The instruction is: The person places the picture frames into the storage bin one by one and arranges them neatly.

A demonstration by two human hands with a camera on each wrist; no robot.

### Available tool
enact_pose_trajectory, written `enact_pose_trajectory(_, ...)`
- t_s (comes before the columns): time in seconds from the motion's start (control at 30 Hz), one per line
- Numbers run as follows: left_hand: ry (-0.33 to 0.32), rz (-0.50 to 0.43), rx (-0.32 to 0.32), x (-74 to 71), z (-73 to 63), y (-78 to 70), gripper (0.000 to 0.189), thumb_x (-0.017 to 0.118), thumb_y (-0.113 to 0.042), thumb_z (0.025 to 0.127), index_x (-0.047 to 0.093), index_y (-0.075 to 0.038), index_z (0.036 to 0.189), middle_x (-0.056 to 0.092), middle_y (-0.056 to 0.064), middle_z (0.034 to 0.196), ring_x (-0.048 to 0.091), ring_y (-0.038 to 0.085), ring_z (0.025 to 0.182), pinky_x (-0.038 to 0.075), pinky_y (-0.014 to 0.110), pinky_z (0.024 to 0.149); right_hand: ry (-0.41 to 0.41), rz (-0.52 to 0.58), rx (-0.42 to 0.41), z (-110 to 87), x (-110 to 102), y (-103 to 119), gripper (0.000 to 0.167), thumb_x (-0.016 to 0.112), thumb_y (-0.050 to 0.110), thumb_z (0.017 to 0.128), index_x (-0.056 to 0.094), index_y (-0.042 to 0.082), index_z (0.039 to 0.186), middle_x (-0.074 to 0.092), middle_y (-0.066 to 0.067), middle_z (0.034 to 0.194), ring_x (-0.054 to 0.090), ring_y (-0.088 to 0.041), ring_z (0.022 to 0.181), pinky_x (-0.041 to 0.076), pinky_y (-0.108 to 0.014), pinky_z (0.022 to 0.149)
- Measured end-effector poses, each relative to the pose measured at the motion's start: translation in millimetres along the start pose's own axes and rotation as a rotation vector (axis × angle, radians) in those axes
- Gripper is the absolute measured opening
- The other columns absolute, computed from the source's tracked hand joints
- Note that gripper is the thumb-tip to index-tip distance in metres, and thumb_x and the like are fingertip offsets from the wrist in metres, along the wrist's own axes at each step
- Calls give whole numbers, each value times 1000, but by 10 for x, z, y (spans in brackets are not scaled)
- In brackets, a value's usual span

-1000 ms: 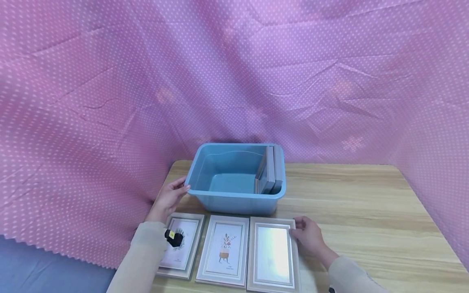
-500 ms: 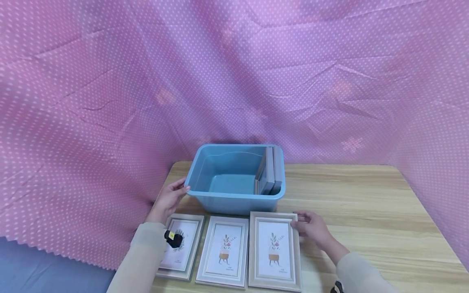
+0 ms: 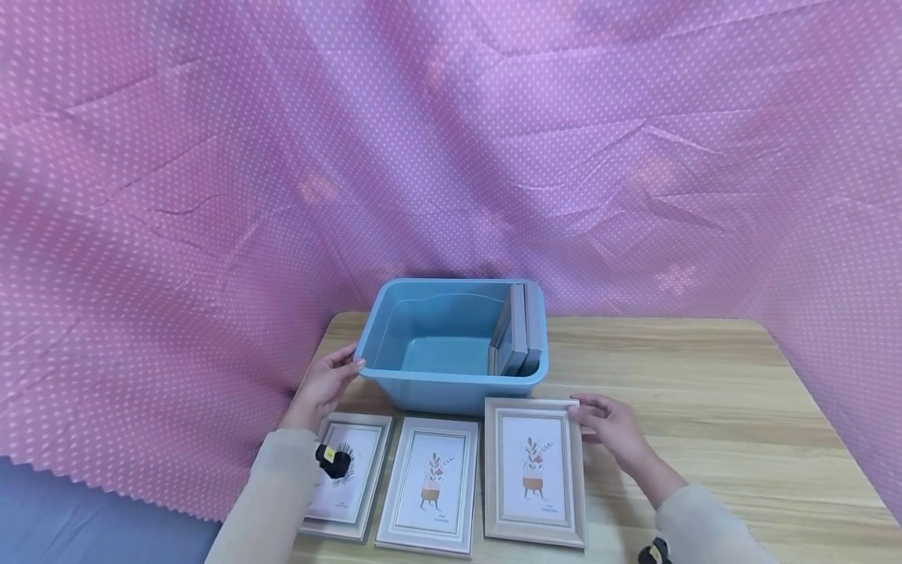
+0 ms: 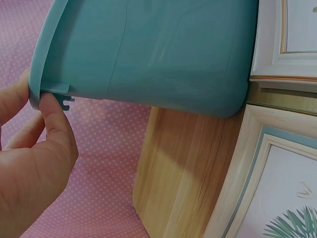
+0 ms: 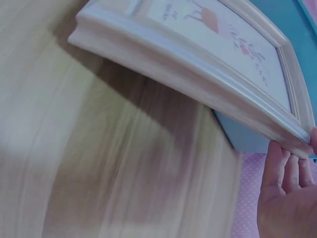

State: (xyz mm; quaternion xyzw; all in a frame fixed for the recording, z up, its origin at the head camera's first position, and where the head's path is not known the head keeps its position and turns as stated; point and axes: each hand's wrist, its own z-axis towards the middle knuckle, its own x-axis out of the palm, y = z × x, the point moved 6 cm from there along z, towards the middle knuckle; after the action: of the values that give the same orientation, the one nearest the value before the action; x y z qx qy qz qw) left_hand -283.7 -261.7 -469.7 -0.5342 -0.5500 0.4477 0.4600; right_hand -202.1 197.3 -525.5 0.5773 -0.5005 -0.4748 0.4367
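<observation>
My left hand [image 3: 327, 384] pinches the front left rim of a blue plastic basin [image 3: 451, 392]; the left wrist view shows thumb and fingers on either side of that rim. My right hand [image 3: 615, 429] holds a beige picture frame [image 3: 576, 486] with a potted-plant print by its upper right corner. In the right wrist view that picture frame [image 5: 163, 69] is tilted up off the table, with a shadow below it. Two more grey-brown picture frames [image 3: 520, 329] stand on edge inside the basin at its right end.
A white picture frame [image 3: 391, 482] with a similar plant print lies flat in the middle. Left of it lies another picture frame [image 3: 377, 478] with a leaf print, partly behind my left sleeve. Pink dotted cloth [image 3: 451, 157] hangs around the wooden table [image 3: 676, 376].
My right hand has lifted the right picture frame off the table and moved it slightly up and to the right. The left hand and the basin stay about where they were.
</observation>
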Motion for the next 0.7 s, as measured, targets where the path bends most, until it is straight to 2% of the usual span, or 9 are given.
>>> enact_pose_trajectory(0.3, 12, 5, 18, -5, 8, 0, 54, 58, 0, 93, 36, 6, 142, 47, 16, 127, 54, 8, 101, 46, 19, 93, 34, 1, -50, -50, -58, 216, 48, 67, 14, 90, 50, -12, 126, 62, -24, 112, 66, -22, 91, 58, -37, 75)
enact_pose_trajectory(0.47, 13, 2, 13, 1, 13, 0, 53, 57, 1, 93, 37, 5, 142, 48, 14, 123, 54, 9, 100, 46, 19, 93, 58, -8, -122, -90, -103, 377, 45, 69, 10, 87, 52, -14, 122, 63, -23, 107, 65, -16, 86, 58, -36, 74)
enact_pose_trajectory(0.7, 12, 25, 18, -2, 15, 8, 51, 56, -1, 94, 37, 5, 142, 43, 20, 132, 53, 10, 105, 46, 18, 93, 114, -92, -264, -157, -132, 654, 37, 71, 7, 85, 58, -10, 114, 63, -21, 100, 64, -16, 83, 59, -34, 71)
